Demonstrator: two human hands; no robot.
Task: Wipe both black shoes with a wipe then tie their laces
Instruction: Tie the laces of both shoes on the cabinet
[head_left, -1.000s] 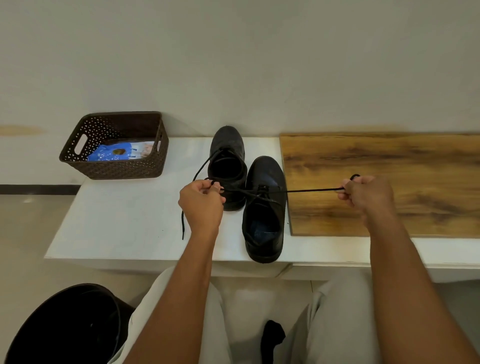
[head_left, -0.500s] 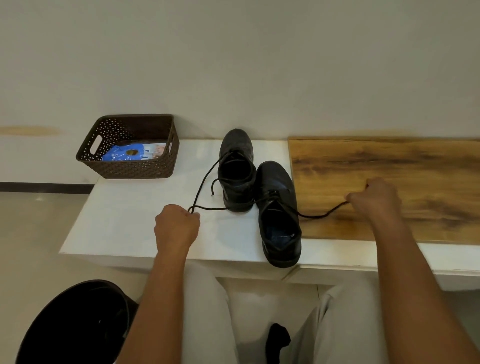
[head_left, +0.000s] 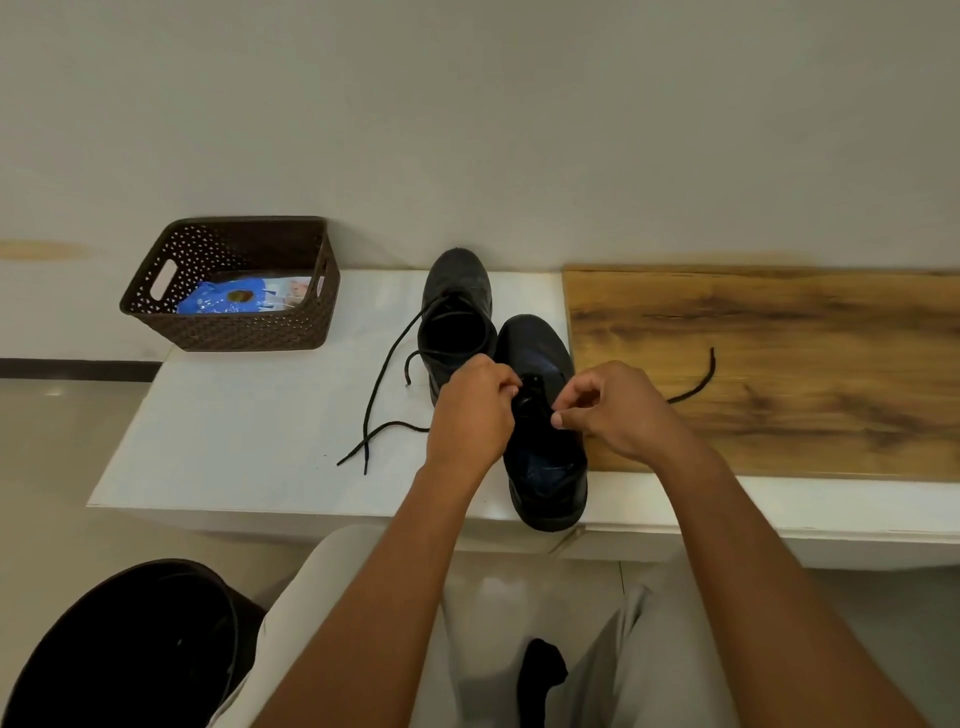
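Note:
Two black shoes stand on the white bench (head_left: 249, 441), toes toward the wall. The far shoe (head_left: 457, 306) has loose laces (head_left: 389, 358) trailing left. The near shoe (head_left: 545, 467) sits at the bench's front edge. My left hand (head_left: 475, 410) and my right hand (head_left: 615, 410) meet over its eyelets, each pinching the near shoe's lace close to the tongue. One free lace end (head_left: 384, 431) lies on the bench to the left. The other lace end (head_left: 698, 382) lies on the wooden board. My fingers hide the crossing of the lace.
A brown woven basket (head_left: 234, 332) with a blue wipe pack (head_left: 228, 301) sits at the bench's back left. A wooden board (head_left: 779, 322) covers the bench's right part. A black bin (head_left: 130, 649) stands on the floor by my left knee. The wall rises right behind the shoes.
Both hands came in from the stretched-out lace ends to the near shoe's eyelets. The lace ends now lie slack on the bench and on the board.

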